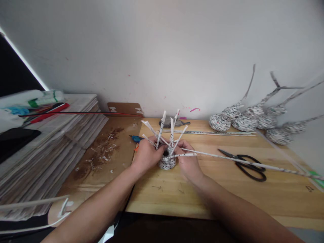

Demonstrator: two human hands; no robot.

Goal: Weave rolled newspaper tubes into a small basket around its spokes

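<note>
In the head view, a small woven basket point(167, 164) sits between the two hands over the wooden board point(162, 197), its loose paper ends fanning upward. The left hand point(149, 154) grips its left side, thumb at the opening. The right hand point(188, 160) curls just beside its right side; whether it pinches a strand cannot be told. A long paper tube point(235, 158) runs rightward, passing over black scissors point(249, 166).

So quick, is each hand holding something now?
Left hand: closed, holding the small paper basket at its rim.
Right hand: at the other side, fingers partly hidden, so I can't tell.
</note>
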